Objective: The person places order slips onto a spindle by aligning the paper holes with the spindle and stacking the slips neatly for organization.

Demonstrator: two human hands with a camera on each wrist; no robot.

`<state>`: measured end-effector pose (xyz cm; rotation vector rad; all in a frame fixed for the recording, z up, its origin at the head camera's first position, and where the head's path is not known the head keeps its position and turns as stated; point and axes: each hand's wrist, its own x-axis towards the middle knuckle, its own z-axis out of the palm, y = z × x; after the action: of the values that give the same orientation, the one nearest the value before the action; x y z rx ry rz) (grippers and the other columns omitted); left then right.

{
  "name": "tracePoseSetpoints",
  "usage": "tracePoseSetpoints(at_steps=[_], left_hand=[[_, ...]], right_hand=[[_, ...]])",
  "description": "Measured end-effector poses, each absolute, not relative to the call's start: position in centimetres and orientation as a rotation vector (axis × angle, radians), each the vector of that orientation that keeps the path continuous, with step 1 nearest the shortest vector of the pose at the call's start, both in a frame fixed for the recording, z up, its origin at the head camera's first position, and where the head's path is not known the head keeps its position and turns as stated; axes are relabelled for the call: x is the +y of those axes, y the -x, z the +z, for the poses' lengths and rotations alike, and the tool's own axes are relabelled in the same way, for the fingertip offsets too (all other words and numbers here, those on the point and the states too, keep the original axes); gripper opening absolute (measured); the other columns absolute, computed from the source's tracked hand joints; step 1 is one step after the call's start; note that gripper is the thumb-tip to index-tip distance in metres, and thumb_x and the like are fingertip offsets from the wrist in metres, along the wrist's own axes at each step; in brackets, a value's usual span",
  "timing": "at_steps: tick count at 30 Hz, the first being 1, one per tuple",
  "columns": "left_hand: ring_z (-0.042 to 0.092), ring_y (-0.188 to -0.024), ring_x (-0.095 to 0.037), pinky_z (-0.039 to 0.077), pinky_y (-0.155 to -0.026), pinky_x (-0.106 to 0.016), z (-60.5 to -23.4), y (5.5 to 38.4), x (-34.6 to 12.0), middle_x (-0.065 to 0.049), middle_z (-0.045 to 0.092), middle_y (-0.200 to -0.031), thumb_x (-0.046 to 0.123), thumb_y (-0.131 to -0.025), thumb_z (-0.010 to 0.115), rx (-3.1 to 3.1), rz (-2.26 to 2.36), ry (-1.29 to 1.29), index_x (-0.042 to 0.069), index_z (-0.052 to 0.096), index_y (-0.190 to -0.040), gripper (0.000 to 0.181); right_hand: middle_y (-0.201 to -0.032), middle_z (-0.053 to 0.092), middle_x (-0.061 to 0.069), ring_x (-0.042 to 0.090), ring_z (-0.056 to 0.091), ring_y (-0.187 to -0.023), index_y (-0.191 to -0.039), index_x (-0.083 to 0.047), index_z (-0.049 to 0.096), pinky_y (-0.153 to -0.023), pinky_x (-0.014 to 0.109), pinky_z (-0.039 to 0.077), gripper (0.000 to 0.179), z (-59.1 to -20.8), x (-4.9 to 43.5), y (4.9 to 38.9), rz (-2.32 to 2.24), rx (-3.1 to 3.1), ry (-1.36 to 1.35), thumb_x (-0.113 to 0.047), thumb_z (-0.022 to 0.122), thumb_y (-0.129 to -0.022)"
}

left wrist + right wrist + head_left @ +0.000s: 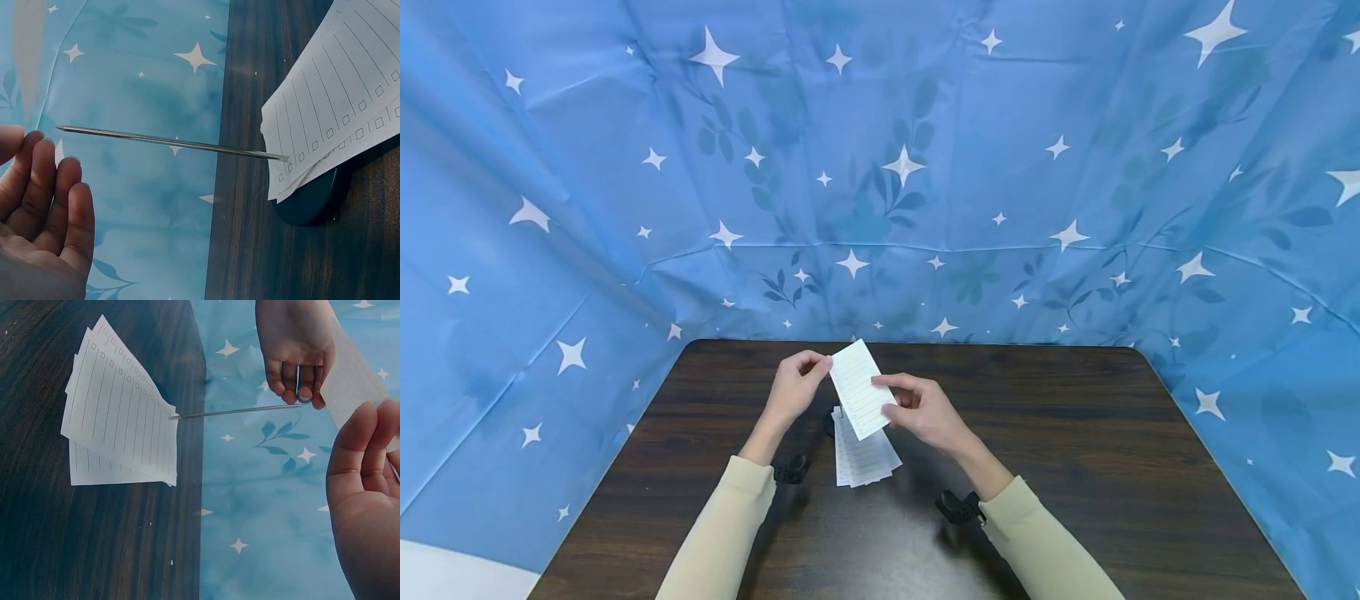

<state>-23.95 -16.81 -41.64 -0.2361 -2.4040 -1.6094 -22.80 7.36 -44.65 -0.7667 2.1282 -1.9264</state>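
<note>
A white lined checklist sheet [859,385] is held up above the table between both hands. My left hand [792,390] pinches its upper left corner. With thumb and index finger, my right hand [927,410] grips its lower right edge. Below, several similar sheets [868,461] lie fanned out, pierced by the thin metal rod [175,143] of a paper spike. The spike's round black base [307,209] is partly hidden under those sheets. In the right wrist view, the rod's pointed tip shows close to the left hand's fingers; the held sheet [355,378] is apart from it.
The dark wood-grain table [1075,467] spreads out on both sides of the spike. A blue curtain with white stars [880,208] hangs behind the table's far edge and along its sides. Black wrist devices [958,507] sit near both cuffs.
</note>
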Motion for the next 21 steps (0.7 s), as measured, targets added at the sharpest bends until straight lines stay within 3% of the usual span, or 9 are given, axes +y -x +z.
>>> tracePoseSetpoints(at_steps=[8,14,17,21], left_hand=[[0.057,-0.079,-0.033,0.043,-0.069,-0.030,-43.1,25.1,-17.0,-0.010,0.065,-0.081,0.008,-0.101,0.062,-2.379,-1.638,0.158,-0.009,0.071,-0.093,0.021],[0.052,-0.073,-0.020,0.042,-0.068,-0.031,-45.3,26.5,-17.7,-0.016,0.064,-0.083,0.016,-0.101,0.065,-2.371,-1.629,0.133,-0.003,0.071,-0.088,0.024],[0.052,-0.073,-0.021,0.042,-0.069,-0.032,-45.6,26.6,-17.8,-0.021,0.065,-0.085,0.017,-0.101,0.065,-2.379,-1.616,0.133,-0.001,0.071,-0.086,0.024],[0.053,-0.075,-0.022,0.043,-0.071,-0.034,-45.9,26.6,-17.7,-0.018,0.065,-0.083,0.017,-0.101,0.065,-2.392,-1.605,0.130,0.000,0.071,-0.086,0.024]], right_hand=[[-0.066,0.053,0.005,0.016,0.053,-0.061,-0.131,0.004,0.064,-0.063,0.025,0.050,0.039,-44.9,7.0,22.9,-1.880,2.170,0.652,0.004,0.065,-0.092],[-0.061,0.050,0.005,0.024,0.053,-0.060,-0.130,0.005,0.065,-0.065,0.027,0.053,0.038,-44.8,6.9,22.6,-1.822,2.203,0.588,0.003,0.067,-0.092],[-0.060,0.050,0.002,0.028,0.052,-0.059,-0.130,0.007,0.064,-0.062,0.028,0.051,0.039,-44.9,6.9,22.5,-1.794,2.217,0.587,0.002,0.067,-0.092],[-0.061,0.052,0.004,0.039,0.056,-0.064,-0.130,0.004,0.065,-0.058,0.027,0.046,0.038,-45.6,6.9,22.7,-1.772,2.241,0.590,0.000,0.068,-0.092]])
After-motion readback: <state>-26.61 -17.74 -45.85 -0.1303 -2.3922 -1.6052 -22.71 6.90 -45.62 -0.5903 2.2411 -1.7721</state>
